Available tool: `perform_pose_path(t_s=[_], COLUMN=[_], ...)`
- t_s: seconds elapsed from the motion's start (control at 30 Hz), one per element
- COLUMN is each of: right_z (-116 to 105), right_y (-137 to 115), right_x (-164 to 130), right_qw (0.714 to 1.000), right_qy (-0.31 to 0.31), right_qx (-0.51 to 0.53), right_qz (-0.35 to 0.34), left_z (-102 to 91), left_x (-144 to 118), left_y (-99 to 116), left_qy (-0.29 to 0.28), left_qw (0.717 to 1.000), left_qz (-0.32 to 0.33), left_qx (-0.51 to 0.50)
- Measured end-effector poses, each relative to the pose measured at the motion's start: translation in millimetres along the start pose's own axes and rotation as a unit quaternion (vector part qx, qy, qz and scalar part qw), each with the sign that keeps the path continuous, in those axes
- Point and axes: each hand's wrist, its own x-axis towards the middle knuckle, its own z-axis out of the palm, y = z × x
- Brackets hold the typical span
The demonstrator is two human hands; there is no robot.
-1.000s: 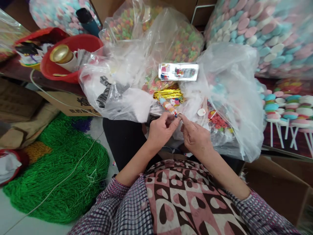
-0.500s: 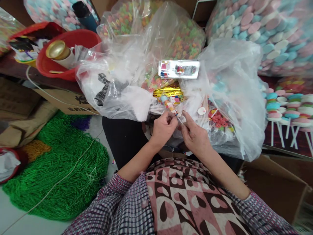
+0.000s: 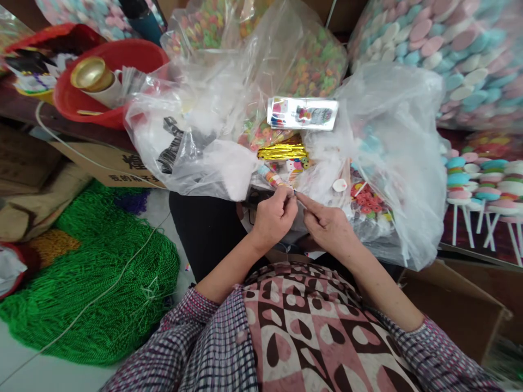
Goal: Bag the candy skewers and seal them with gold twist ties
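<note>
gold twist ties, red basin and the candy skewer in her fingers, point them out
gold twist ties (image 3: 281, 152), head view, middle of the bundle
red basin (image 3: 134, 54), head view, bare far inner wall
candy skewer (image 3: 273, 178), head view, stacked candies above the left hand

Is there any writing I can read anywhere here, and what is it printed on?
Cardboard box: dark Chinese characters along its edge, partly cut off and too blurred to read.
Clear plastic bag: black print, crumpled, unreadable.
Small carded packet: coloured pictures, any text too small to read.
Nothing else legible.
</note>
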Motion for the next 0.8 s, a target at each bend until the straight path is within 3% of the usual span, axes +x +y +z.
perform_pose_path(t_s=[0.17,0.27,0.37,0.47,0.63,0.8], right_z=[-28.7,-38.2,-36.5,-26.2,-3.9,6.0], right_y=[-18.5,-21.6,-12.4,1.8,12.7,10.6], right_x=[-6.0,-7.4,-5.6,0.5,16.5,23.9], right_qw=[0.995,0.996,0.972,0.947,0.955,0.962], right_qy=[0.098,0.058,-0.013,0.050,0.075,0.093], right_qx=[-0.012,0.064,0.225,0.290,0.249,0.224], right_qz=[-0.014,0.013,0.063,0.128,0.145,0.126], left_z=[2.9,9.6,15.4,17.1,16.5,17.7], left_x=[0.8,3.4,5.5,6.5,6.6,5.5], left_y=[12.3,11.4,2.3,-4.6,-5.4,-8.3], left_qy=[-0.049,-0.084,-0.089,-0.066,-0.064,-0.071], left_qw=[0.981,0.951,0.914,0.888,0.889,0.918], left_qz=[0.017,-0.053,-0.156,-0.221,-0.236,-0.208], left_qx=[-0.188,-0.294,-0.364,-0.397,-0.387,-0.331])
